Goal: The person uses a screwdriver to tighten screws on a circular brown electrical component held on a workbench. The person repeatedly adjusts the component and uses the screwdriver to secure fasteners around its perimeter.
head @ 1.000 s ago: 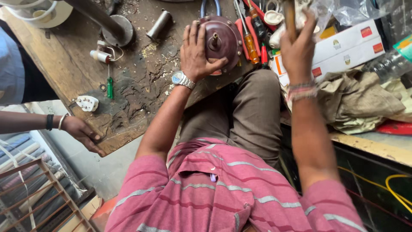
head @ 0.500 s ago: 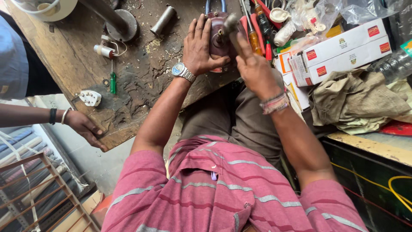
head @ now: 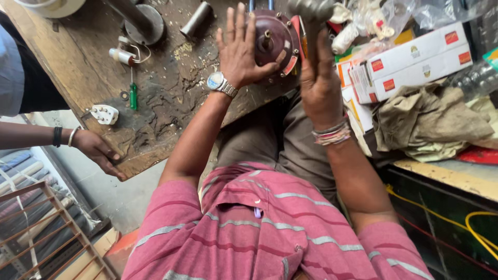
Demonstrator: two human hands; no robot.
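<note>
Hands at the maroon motor housing (head: 275,39), top centre.
I see my left hand (head: 241,49) spread flat against it; my right hand (head: 317,78) grips a grey tool (head: 311,13) above the wooden surface (head: 78,78).

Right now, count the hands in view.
3. The left hand steadies the round maroon motor housing, the right hand raises a dark tool, and another person's hand rests at the workbench edge.

L hand (head: 243,49) is spread flat, fingers fanned, at upper centre of frame, wristwatch worn; R hand (head: 319,78) is raised beside it, fingers curled shut in a grip, forearms angled up w/ elbows bent
</note>
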